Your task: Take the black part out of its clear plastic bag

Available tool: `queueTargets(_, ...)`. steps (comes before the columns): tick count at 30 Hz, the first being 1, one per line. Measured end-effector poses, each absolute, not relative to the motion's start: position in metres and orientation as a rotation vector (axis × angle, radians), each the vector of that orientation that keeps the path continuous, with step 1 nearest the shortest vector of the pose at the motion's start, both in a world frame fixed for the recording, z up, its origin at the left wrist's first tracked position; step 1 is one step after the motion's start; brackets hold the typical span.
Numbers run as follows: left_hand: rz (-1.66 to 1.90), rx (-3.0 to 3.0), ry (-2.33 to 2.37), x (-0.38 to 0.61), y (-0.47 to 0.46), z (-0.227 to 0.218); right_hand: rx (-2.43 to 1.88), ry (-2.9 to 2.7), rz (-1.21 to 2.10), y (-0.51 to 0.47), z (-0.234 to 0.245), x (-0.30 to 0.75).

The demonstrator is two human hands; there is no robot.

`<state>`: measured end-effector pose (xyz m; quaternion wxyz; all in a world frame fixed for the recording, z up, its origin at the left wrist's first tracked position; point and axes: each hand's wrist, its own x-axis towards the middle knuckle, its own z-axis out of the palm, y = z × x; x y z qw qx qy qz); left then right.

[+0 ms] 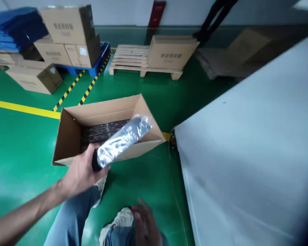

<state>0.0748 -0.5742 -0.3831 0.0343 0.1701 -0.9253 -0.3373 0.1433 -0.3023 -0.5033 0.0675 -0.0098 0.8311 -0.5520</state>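
Note:
My left hand (82, 172) grips one end of a long dark item wrapped in shiny clear plastic (123, 140), held slantwise over the near edge of an open cardboard box (69, 136) on the green floor. Inside the box lie more dark wrapped items (100, 131). My right hand (146, 223) hovers low near my knee, blurred, fingers spread, holding nothing. My jeans and white shoes (118, 220) show below.
A large pale grey table surface (246, 153) fills the right side. Farther back stand stacked cardboard boxes (69, 34) on a blue pallet, a wooden pallet (133, 58) with a carton (170, 51), blue sheets (12, 29) and yellow floor lines (23, 108).

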Motion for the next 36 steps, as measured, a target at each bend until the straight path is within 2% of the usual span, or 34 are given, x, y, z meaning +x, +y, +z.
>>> queueTargets(2,-1.252,0.595,-2.791,0.129,-0.536,-0.381,-0.054,2.254,-2.071,-0.321,-0.455,0.137)
queueTargets(4,-1.453,0.641,-2.730,0.178,-0.505,-0.382,-0.067,2.130,-2.254,-0.339,-0.413,0.135)
queueTargets(7,-1.886,0.569,-2.638,0.235,-0.477,-0.376,0.131,2.083,-2.243,-0.350,-0.370,0.152)
queueTargets(11,-2.549,0.445,-2.283,0.272,-0.465,-0.368,0.285,2.033,-2.219,-0.342,-0.351,0.199)
queueTargets(18,-2.924,0.800,-1.996,0.311,-0.461,-0.395,0.140,2.413,-2.016,-0.326,-0.337,0.243)
queueTargets(20,-2.917,0.831,-1.937,0.323,-0.460,-0.398,0.078,2.593,-2.041,-0.319,-0.329,0.241)
queueTargets(25,-2.519,0.918,-2.126,0.345,-0.457,-0.393,0.022,3.085,-2.055,-0.304,-0.307,0.230)
queueTargets(30,-2.141,0.811,-2.428,0.349,-0.459,-0.387,-0.111,3.109,-2.063,-0.304,-0.294,0.230)
queueTargets(36,-2.086,0.363,-2.606,0.337,-0.462,-0.374,-0.038,3.249,-1.965,-0.305,-0.299,0.235)
